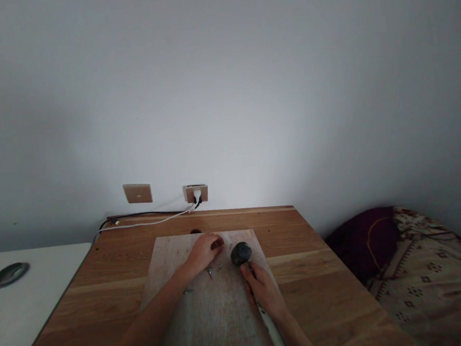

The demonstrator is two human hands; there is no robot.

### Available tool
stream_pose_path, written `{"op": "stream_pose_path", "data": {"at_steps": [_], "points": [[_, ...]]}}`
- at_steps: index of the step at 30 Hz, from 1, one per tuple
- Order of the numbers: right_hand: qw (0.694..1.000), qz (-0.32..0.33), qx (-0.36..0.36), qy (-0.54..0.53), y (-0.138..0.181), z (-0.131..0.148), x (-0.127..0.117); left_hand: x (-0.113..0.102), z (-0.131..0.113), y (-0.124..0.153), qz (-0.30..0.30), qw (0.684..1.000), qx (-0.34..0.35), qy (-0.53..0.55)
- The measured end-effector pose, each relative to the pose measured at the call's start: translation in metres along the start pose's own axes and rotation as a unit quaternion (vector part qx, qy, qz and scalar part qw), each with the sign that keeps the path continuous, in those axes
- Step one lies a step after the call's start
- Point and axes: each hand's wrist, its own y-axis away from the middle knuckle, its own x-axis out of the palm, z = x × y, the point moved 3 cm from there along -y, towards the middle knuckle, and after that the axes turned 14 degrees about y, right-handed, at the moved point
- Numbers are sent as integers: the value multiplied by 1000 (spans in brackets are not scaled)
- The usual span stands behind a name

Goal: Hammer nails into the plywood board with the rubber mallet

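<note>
My right hand (262, 289) is wrapped round the handle of a mallet (241, 253) with a rounded black head. The head is up over the right side of a pale wooden board (213, 327), and the light handle runs back beneath my forearm. My left hand (206, 250) is at the board's far part, its fingers curled together. Whatever they pinch, if anything, is hidden. Several small metal pieces that look like screws or nails (210, 273) lie on the board, close to my left hand and wrist.
The board lies on a brown wooden table (317, 273) against a wall. Cables (154, 222) run along the back left edge to a wall socket (202, 192). A white surface (36, 317) with a dark oval object (11, 274) is at left. Patterned cloth (436, 278) is at right.
</note>
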Motion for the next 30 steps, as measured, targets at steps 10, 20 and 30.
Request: {"op": "stream_pose_path", "data": {"at_steps": [10,20,30], "points": [[998,19,-53,-17,-44,33,16,-22,-12,17,33,999,0,11],[999,10,-31,-4,-17,20,7,-27,-41,50,221,957,-18,-185],[1000,18,0,0,4,2,3,-31,-16,18,14,999,-19,-29]]}}
